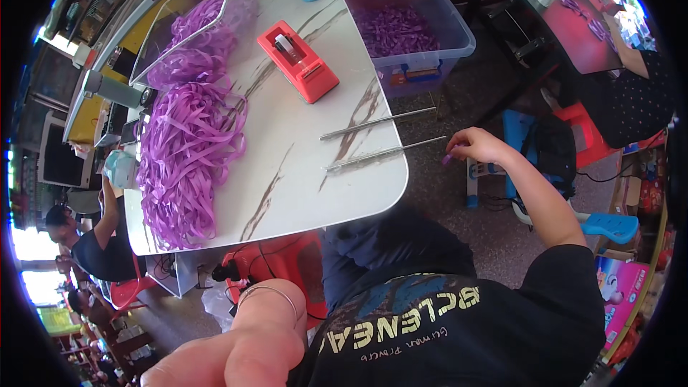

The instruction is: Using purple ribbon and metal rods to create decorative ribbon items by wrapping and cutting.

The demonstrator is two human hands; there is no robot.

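My right hand [479,147] is off the table's right edge, with thumb and fingers pinched on a small purple ribbon piece [448,158]. Just left of it are the tips of two thin metal rods [373,126], which lie on the marble-patterned table [301,193] and stick out past its edge. My left hand [222,355] looms large at the lower left, close to the camera, with a thin bracelet on the wrist; its fingers are out of sight. A heap of long purple ribbons [188,165] covers the table's left side.
A red tape dispenser [307,75] sits mid-table. Beyond the right edge stands a clear plastic bin [459,50] holding many purple pieces. Clear panels rise over the ribbons at the far left. One person [97,244] sits at left, another [631,100] at a red table at right.
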